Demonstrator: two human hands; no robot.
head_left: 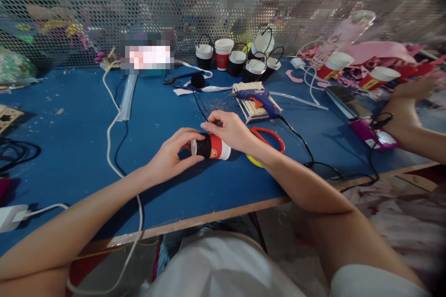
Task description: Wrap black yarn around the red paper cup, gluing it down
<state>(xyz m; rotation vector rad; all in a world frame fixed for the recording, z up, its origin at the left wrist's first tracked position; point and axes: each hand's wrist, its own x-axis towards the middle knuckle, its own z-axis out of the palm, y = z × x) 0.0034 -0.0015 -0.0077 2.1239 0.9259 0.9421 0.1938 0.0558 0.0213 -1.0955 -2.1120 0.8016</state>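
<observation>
A red and white paper cup lies on its side just above the blue table, its base end wrapped in black cord. My left hand grips the wrapped end between fingers and thumb. Over the red part, my right hand pinches the black cord, which runs back to a round black ball of cord. Red and yellow scissors handles show beside my right wrist. Behind that hand a blue glue gun rests on a small rack of wooden sticks.
Several black-wrapped cups with cord handles and a red cup stand at the back. Pliers lie near the ball. A white cable crosses the left side. At right are a phone and another person's hand.
</observation>
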